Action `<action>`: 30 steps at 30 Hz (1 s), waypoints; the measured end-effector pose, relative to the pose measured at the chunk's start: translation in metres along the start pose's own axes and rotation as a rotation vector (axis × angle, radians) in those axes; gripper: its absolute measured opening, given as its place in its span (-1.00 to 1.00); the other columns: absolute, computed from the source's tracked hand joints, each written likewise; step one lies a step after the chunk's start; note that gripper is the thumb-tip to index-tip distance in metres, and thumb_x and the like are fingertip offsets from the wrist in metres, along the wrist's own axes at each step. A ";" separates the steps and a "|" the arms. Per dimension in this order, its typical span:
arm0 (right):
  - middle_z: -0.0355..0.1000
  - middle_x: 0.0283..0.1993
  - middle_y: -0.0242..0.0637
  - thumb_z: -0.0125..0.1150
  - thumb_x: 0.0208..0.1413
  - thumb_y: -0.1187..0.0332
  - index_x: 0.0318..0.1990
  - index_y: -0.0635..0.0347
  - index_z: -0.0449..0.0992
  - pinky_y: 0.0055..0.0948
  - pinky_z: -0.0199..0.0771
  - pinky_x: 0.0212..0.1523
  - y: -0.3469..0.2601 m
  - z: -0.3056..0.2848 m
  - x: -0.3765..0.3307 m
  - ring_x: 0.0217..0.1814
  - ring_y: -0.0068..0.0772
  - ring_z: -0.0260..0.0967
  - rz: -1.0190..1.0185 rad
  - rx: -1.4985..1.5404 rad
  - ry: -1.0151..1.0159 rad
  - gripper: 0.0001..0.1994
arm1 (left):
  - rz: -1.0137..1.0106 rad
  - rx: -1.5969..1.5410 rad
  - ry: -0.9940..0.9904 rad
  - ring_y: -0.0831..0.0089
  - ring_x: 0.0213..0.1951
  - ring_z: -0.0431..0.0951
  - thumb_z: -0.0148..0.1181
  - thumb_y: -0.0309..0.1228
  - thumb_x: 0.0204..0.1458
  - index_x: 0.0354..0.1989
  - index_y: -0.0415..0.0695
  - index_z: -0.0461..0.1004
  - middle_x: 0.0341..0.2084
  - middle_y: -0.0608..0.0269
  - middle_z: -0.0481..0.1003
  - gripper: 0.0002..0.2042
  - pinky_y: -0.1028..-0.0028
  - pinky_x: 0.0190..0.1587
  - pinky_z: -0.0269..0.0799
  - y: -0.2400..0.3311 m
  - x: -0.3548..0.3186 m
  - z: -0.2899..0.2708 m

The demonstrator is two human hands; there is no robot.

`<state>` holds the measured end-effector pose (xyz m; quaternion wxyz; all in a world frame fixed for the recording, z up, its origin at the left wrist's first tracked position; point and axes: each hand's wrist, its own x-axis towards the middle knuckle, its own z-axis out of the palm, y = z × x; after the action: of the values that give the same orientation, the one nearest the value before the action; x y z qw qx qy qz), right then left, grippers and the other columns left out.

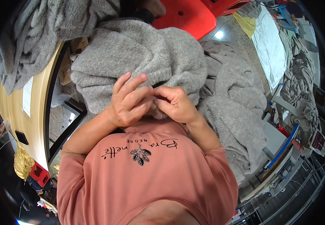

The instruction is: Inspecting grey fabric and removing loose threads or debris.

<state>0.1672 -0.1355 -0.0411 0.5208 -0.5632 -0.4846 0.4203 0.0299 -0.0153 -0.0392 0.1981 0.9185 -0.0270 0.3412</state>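
Two bare hands met at the near edge of a fuzzy grey knitted garment (140, 56) bunched on the person's lap. The left hand (127, 103) pinched the soft knit with thumb and fingertips, upper fingers raised. The right hand (175, 103) curled closed, gripping the same fold. More grey knitwear (233, 108) lay rumpled beside a smooth red plastic stool (183, 15).

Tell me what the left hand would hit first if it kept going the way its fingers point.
Most likely the bunched grey fuzzy knit garment on the lap: the left hand points its fingers up-picture into it, though depth is unclear.
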 end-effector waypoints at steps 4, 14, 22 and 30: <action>0.38 -0.47 -0.39 0.01 -0.01 0.57 -0.28 0.34 0.43 -0.67 0.29 -0.55 0.001 0.006 -0.004 -0.54 -0.68 0.28 0.352 0.502 0.107 -0.87 | -0.142 0.049 0.126 0.16 -0.15 0.42 0.15 -0.48 -0.39 -0.55 -0.12 0.44 -0.35 0.21 0.41 -0.86 0.23 -0.15 0.28 0.002 0.002 0.008; 0.37 -0.46 -0.42 0.06 -0.04 0.63 -0.30 0.33 0.42 -0.77 0.21 -0.53 -0.004 0.024 -0.008 -0.50 -0.79 0.23 0.131 0.342 0.411 -0.87 | -0.358 -0.078 0.158 0.29 -0.41 0.43 0.11 -0.60 -0.38 -0.55 -0.19 0.41 -0.45 0.18 0.39 -0.87 0.45 -0.42 0.31 0.009 0.009 0.004; 0.39 -0.47 -0.16 0.17 -0.29 0.66 -0.37 0.30 0.43 -0.46 0.37 -0.51 0.003 0.028 -0.004 -0.51 -0.27 0.37 -0.289 -0.501 0.530 -0.78 | -0.695 -0.385 -0.154 0.28 -0.66 0.42 0.17 -0.53 -0.22 -0.56 -0.24 0.43 -0.67 0.12 0.40 -0.94 0.43 -0.62 0.33 0.012 0.017 -0.003; 0.38 -0.47 -0.20 0.15 -0.30 0.66 -0.40 0.28 0.43 -0.41 0.38 -0.51 0.009 0.026 -0.007 -0.49 -0.22 0.37 -0.289 -0.537 0.454 -0.79 | -0.617 -0.232 -0.393 0.08 -0.59 0.43 0.10 -0.52 -0.20 -0.56 -0.25 0.42 -0.66 0.02 0.40 -0.95 0.32 -0.58 0.33 0.007 0.016 0.000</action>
<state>0.1411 -0.1377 -0.0532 0.5027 -0.6843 -0.5242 0.0652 0.0408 -0.0207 -0.0268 0.3851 0.9029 0.1748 0.0776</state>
